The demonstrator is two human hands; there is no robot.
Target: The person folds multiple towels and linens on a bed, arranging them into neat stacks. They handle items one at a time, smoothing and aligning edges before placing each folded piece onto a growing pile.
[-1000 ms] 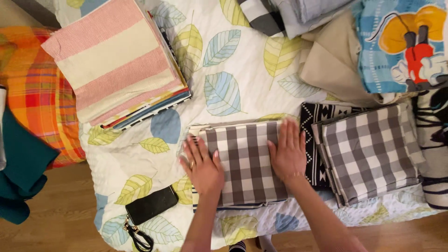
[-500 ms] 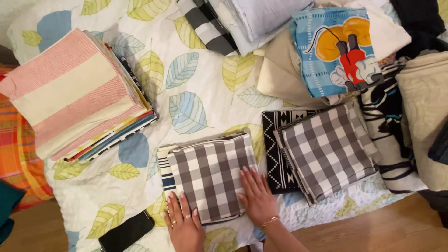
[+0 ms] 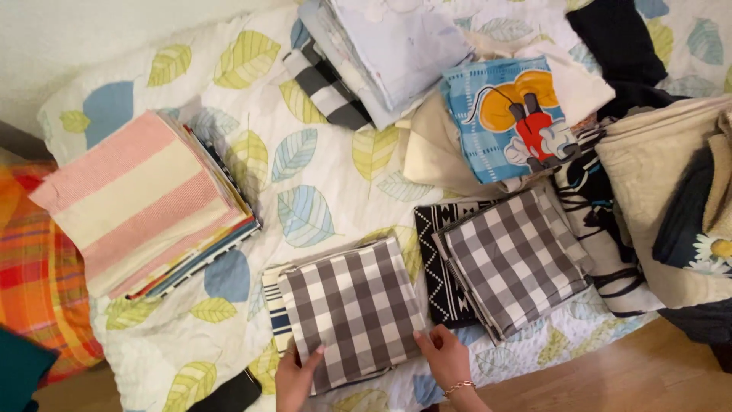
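I am looking down at a bed covered by a white quilt [image 3: 328,179] printed with yellow and blue leaves, and my two bare hands sit at the near edge of a folded grey-and-white checked cloth [image 3: 352,309]. My left hand [image 3: 296,378] takes hold of the cloth's near left corner, fingertips on top of the fabric; my right hand [image 3: 444,355], with a thin bracelet at the wrist, grips the near right corner the same way. Both grips are narrow pinches closed on the cloth's edge, though I cannot see the thumbs beneath. To handle this well, I judge that both corners should move together and level, so the folded layers stay stacked and the striped piece [image 3: 276,305] peeking out underneath on the left does not slide away. The checked cloth is a neat, flat, roughly square bundle, lying slightly turned, near the front edge of the bed at the centre of view. Just to its right, apart from it, lies a second checked bundle [image 3: 515,259] resting on a black cloth with white zigzags [image 3: 436,267]. At far left is a tall stack of folded linens topped by a pink-and-cream striped piece [image 3: 130,198]. Behind, a blue cartoon-print cloth [image 3: 507,114] rests on loose beige fabric.
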